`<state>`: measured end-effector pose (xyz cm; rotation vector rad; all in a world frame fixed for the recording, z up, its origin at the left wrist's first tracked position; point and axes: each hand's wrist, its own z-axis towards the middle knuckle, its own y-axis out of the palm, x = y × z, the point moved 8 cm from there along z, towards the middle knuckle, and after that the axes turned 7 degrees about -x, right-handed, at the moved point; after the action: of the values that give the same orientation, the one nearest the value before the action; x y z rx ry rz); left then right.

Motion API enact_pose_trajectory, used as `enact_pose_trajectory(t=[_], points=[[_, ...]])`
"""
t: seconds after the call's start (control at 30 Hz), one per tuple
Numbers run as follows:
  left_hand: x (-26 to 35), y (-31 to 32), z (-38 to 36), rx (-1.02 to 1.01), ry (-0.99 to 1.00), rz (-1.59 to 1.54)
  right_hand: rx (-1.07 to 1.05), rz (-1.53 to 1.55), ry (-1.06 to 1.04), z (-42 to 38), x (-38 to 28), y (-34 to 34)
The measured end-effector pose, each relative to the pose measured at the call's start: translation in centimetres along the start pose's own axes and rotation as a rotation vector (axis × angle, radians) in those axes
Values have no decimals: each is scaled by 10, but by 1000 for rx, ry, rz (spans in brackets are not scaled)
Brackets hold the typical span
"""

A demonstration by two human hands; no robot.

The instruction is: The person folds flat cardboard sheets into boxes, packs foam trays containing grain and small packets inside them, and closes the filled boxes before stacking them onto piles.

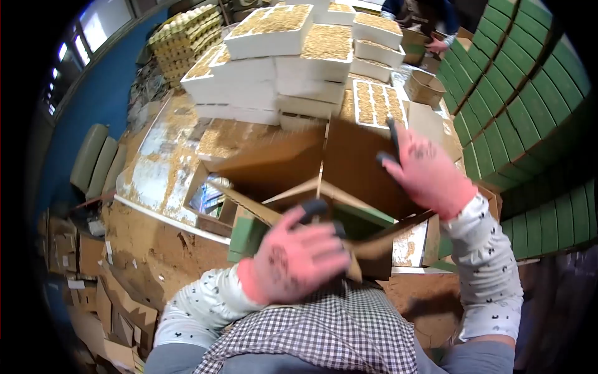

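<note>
Spreading its fingers over the near side of a large open carton of brown and green cardboard [361, 215], the left hand [299, 258], in a pink glove with dark fingertips, looks released. The right hand [430, 168], gloved alike, has its thumb and forefinger apart against a tall brown flap [355, 156]; whether its grip pinches that flap or only pushes it, I cannot tell. The carton sits at the near edge of a pale, grain-strewn desk [159, 143], close against the wearer's checked cloth [311, 330].

Just left of it, by the same edge, is a small open brown box holding packets [208, 196]. Farther back lie white foam trays filled with tan grains [380, 103], with more stacked high towards the far edge. Beyond the far left corner rises a pile of egg trays [187, 43]; near the far right corner, another person's hand [436, 45] is by a brown box.

The flaps are blurred, so they are probably moving. If a hand slips, a stiff flap might spring back and strike the fingers. A hard push could tip the carton over the near edge, and a flap swung too far back might knock a foam tray and spill its grains.
</note>
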<state>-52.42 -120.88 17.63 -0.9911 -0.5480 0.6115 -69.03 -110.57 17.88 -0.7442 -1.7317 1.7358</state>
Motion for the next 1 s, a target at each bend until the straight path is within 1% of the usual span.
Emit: enact_pose_trajectory(t=[0.07,0.13,0.17,0.2,0.23,0.27,0.3,0.33,0.37,0.4,0.43,0.47,0.5,0.53,0.6,0.67,0.7,0.73,0.77,0.8,0.83,0.87,0.9,0.93,0.97,1.0], points=[[34,-7,-15,-171,303,-324,80,106,-101,42,-4,-8],[-16,-14,-3,-525,48,-546,36,39,-124,72,-25,30],[-54,-41,-1,-216,-179,-465,-185,-59,59,76,-32,29],[-83,-49,-7,62,-476,191,-28,-96,-22,73,-37,17],[-141,-11,-20,-144,-751,512,127,-133,-100,59,-35,7],[-147,-7,-17,-202,-691,292,279,-172,-178,39,-31,-2],[-152,-4,-14,-263,-650,61,3,-39,-276,12,-21,-4],[-153,-2,-9,-321,-690,28,-274,93,-363,-24,-14,-10],[-144,-4,0,-429,-662,90,-509,133,-456,-47,-13,-3],[-128,-2,15,-430,-410,66,-754,179,-549,-72,-16,8],[-130,8,23,-440,-394,57,-505,212,-342,-62,-22,14],[-136,22,33,-453,-375,54,-166,337,-310,-46,-37,16],[-147,34,43,-399,-314,15,-70,492,-290,-38,-43,46],[-147,46,51,-570,-289,126,-195,226,-260,-32,-45,96],[-171,87,55,-425,-467,225,-73,-345,-393,-21,-38,95],[-176,113,44,-302,-605,249,217,158,-283,-13,-3,-36],[-174,107,47,-372,-672,153,251,-12,-102,-4,20,-41],[-162,80,46,32,-571,156,326,-23,-47,2,51,-12],[-157,60,41,210,-573,253,400,-31,9,8,82,18],[-153,39,34,395,-572,353,-3,-185,-129,8,46,56],[-159,40,26,329,-653,334,163,-89,-142,-8,8,77],[-166,51,19,284,-688,390,74,121,-61,-13,4,86],[-181,70,8,-13,-869,86,8,324,35,-19,1,95],[-180,87,-7,-309,-1024,-228,-316,625,225,-30,20,98],[-163,52,-4,-113,-881,-200,-131,702,-69,-32,44,96],[-143,21,-8,75,-722,-175,-377,1188,317,-45,69,100]])
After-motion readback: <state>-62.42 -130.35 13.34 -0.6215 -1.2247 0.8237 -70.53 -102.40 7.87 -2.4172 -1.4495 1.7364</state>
